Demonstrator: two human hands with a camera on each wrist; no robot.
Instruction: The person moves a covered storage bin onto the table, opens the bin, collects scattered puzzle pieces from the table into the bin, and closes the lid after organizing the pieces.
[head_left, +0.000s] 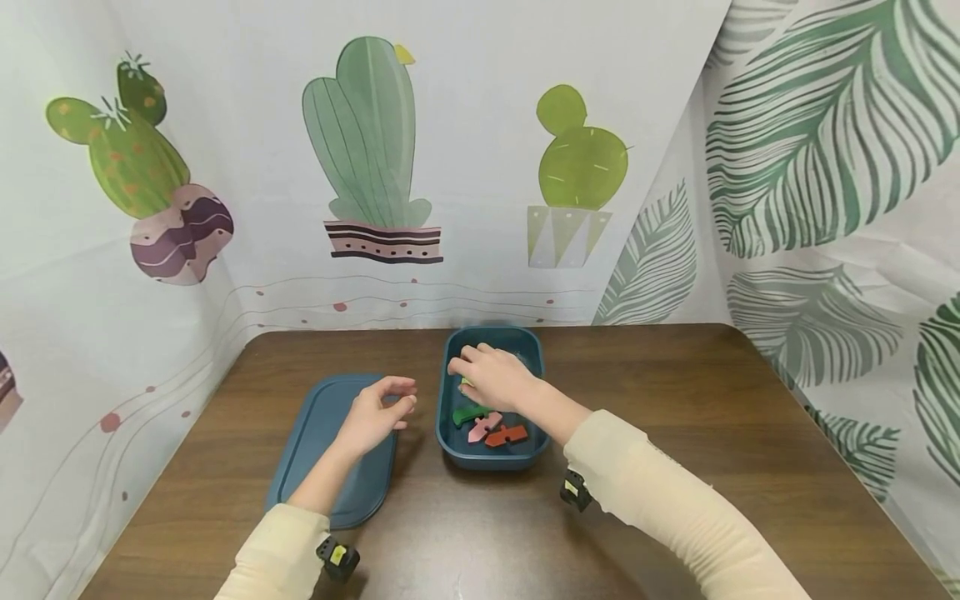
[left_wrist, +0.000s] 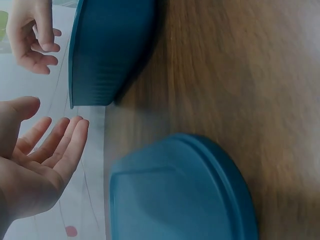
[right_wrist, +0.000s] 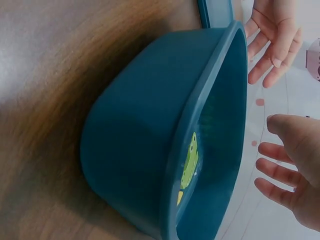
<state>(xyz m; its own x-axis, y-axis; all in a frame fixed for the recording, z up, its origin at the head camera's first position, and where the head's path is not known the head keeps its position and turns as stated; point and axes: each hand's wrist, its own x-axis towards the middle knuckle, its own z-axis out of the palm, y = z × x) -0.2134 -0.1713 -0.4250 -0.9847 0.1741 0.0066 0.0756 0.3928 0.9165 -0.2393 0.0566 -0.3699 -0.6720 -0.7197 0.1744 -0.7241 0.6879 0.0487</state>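
**Centre of frame: teal box w/ pieces**

Centre table: teal box [head_left: 491, 454], long axis running away from viewer. Right hand [head_left: 491, 377] inside it, fingers relaxed, over green piece [head_left: 470, 412]; grip on anything: can't tell. Pink piece [head_left: 483, 427], red piece [head_left: 507, 435] nearer. Left hand [head_left: 375, 412] open, empty, over lid [head_left: 315, 433], frame left.

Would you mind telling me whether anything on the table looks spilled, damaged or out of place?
Nothing stands out. The lid lies flat beside the upright blue container, and the coloured pieces sit inside it; nothing looks spilled.
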